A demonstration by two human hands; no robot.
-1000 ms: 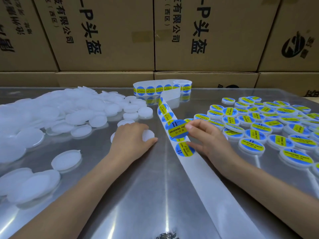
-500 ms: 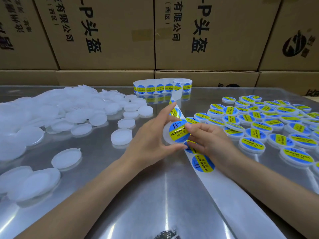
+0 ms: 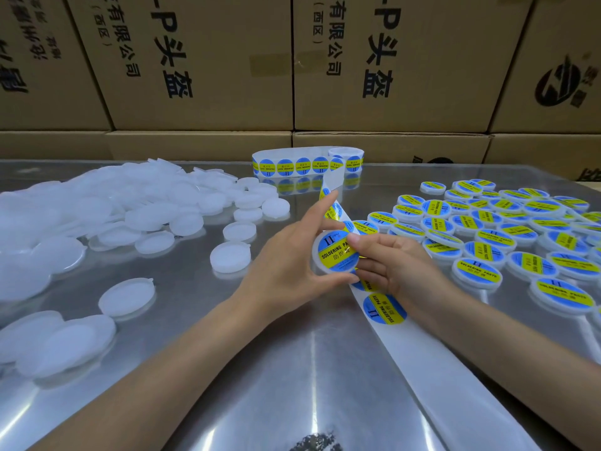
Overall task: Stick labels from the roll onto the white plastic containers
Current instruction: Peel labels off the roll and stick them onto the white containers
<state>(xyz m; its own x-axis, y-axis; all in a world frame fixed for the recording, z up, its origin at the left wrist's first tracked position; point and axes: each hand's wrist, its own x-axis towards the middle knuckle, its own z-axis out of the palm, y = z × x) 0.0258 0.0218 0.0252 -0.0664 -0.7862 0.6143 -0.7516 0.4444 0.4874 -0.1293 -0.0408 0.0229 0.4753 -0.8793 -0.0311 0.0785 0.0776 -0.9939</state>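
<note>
My left hand [image 3: 286, 262] grips a round white container [image 3: 320, 260] tilted up above the table, its index finger sticking out straight. A blue and yellow label [image 3: 333, 253] covers the container's face. My right hand [image 3: 390, 265] presses the label's right edge with thumb and fingertips. The label roll [image 3: 309, 164] stands at the back centre, and its white backing strip [image 3: 422, 362] runs under my hands toward the front right, with one label [image 3: 385, 309] on it below my right hand. Several unlabelled white containers [image 3: 231, 257] lie to the left.
Several labelled containers [image 3: 487, 236] crowd the right side of the shiny metal table [image 3: 201, 369]. A large heap of white containers [image 3: 97, 209] fills the left. Cardboard boxes [image 3: 201, 66] stack up as a wall behind the table.
My left hand picked a white container off the table and lifted it to the centre. My right hand brought the peeled label onto it and now presses it down.
</note>
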